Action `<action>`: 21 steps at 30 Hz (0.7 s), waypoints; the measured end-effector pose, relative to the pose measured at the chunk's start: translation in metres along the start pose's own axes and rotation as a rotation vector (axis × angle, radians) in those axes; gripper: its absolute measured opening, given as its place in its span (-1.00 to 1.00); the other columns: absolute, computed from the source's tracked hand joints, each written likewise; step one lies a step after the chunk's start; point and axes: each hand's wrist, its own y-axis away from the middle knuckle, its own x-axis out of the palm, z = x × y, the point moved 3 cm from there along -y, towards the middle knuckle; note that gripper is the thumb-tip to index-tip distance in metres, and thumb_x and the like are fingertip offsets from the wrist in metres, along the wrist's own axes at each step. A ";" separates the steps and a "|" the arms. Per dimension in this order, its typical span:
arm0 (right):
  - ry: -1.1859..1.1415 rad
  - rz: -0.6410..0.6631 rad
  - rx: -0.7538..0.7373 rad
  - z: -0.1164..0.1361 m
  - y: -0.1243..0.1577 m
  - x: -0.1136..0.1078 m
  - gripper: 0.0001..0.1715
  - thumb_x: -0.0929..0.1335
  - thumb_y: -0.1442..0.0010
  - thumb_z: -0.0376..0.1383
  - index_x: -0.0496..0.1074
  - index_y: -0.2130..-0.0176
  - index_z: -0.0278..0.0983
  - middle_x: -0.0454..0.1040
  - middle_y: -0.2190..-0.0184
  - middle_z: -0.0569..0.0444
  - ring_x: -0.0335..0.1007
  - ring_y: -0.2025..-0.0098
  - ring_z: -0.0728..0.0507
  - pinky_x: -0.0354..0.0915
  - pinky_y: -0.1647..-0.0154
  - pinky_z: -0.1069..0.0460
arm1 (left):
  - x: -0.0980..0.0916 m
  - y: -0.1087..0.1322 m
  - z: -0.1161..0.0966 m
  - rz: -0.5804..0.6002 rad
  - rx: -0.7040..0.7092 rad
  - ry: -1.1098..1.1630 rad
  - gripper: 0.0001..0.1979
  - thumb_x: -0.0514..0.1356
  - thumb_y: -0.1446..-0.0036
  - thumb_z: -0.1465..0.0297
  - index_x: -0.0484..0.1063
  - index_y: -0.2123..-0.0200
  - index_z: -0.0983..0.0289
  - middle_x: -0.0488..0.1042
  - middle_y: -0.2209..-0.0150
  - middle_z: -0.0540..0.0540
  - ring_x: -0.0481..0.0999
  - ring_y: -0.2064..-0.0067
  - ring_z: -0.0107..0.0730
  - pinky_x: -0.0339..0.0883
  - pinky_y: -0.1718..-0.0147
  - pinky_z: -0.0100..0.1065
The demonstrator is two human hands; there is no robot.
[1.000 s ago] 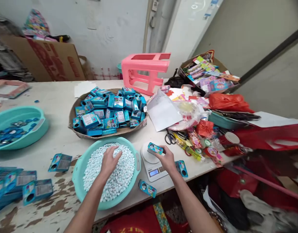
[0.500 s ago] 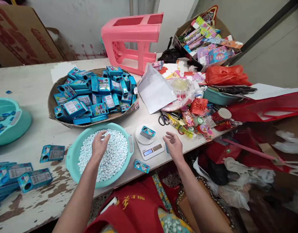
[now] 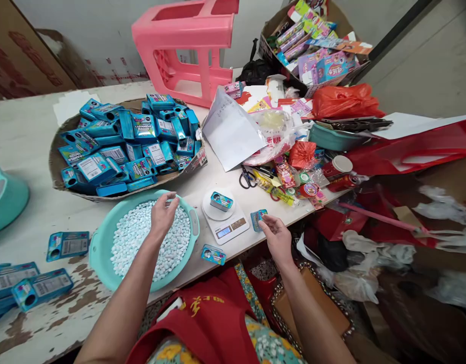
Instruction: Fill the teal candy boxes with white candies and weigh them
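Observation:
My left hand hovers over a teal basin full of small white candies, its fingertips pinched together on a few of them. A small digital scale stands just right of the basin, and a blue tin lies on its round platform. My right hand is at the table's front edge, right of the scale, with its fingers closed on a second blue tin. A third blue tin lies in front of the scale.
A shallow basket heaped with blue boxes sits behind the basin. A pink stool, white paper, scissors and a clutter of packets fill the back and right. Flat blue boxes lie at the left.
My right hand has let go of the tin on the scale and moved right to grip another tin at the table edge. My left hand has lifted from the candies, fingers pinched.

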 end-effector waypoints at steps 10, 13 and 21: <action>0.142 0.106 -0.201 0.011 -0.011 0.069 -0.30 0.46 0.02 -0.13 0.27 -0.07 -0.26 0.33 -0.05 -0.14 0.31 -0.03 -0.20 0.34 0.04 -0.11 | 0.014 0.011 -0.008 0.092 0.003 0.071 -0.72 0.13 -0.10 0.22 0.48 0.17 0.20 0.52 0.20 0.06 0.48 0.24 -0.27 0.28 0.17 -0.31; 0.179 0.184 -0.206 0.012 -0.030 0.104 -0.26 0.47 0.09 -0.09 0.30 -0.04 -0.29 0.37 0.02 -0.12 0.32 0.01 -0.23 0.34 0.07 -0.13 | 0.004 0.023 -0.008 0.049 -0.114 0.265 -0.79 0.24 0.02 0.36 0.51 0.24 0.17 0.51 0.26 0.05 0.47 0.24 -0.27 0.27 0.13 -0.32; 0.083 0.710 -0.543 0.106 0.012 0.178 -0.60 0.42 -0.08 -0.16 0.40 0.08 -0.19 0.44 0.14 0.01 0.37 0.07 -0.19 0.29 -0.01 -0.11 | -0.061 0.054 -0.055 0.114 0.035 0.664 -0.52 0.37 0.34 0.60 0.52 0.24 0.18 0.37 -0.06 0.18 0.23 -0.17 0.01 0.13 -0.11 -0.16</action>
